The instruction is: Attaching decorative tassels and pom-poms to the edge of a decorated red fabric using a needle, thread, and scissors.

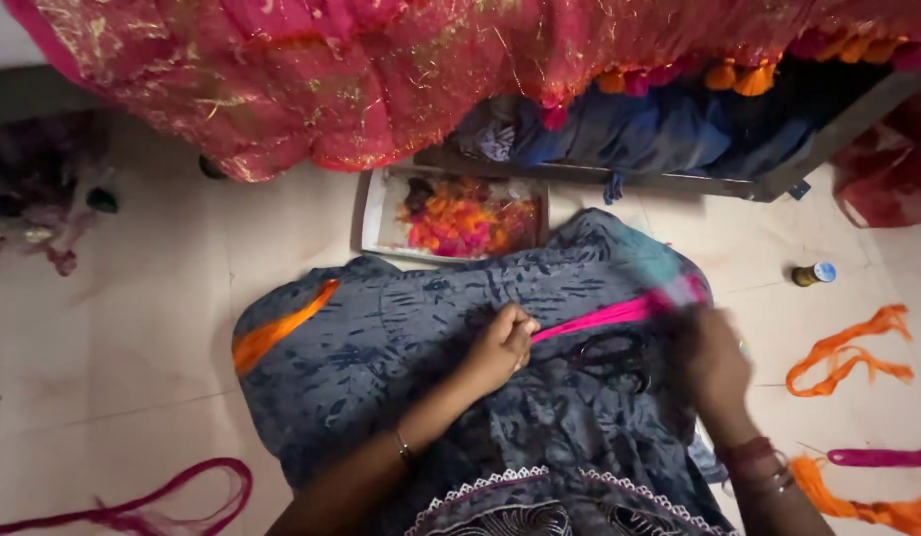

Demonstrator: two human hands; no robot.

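Starting at 9 o'clock, a loop of magenta thread lies on the pale floor at lower left, well apart from the hands. An orange thread bundle sits on the left edge of the grey-blue patterned cloth spread over the person's lap.

Centre: left hand is closed, fingers pinched tight on one end of a pink thread strand. The strand runs taut from that pinch toward 2 o'clock, long axis approx left-low to right-high, ending w/ the right hand. The right hand is motion-blurred; it seems to hold the strand's far end up near 12 o'clock of the hand, but whether the fingers are closed or loose can't be told. The left hand is the one clearly on the strand; the strand lies to its 3 o'clock, touching the fingertips.

Just below the strand, between the hands, dark scissors rest on the cloth, nearer the right hand.

At 12 o'clock, a shallow white tray holds orange and pink thread scraps, just beyond the lap cloth. Above it hangs red fabric w/ gold work, orange and pink tassels along its edge.

Right side, approx 3 o'clock: a small thread spool stands on the floor, then loose orange thread, and more orange and pink strands by the right wrist's bangles at 4 o'clock.
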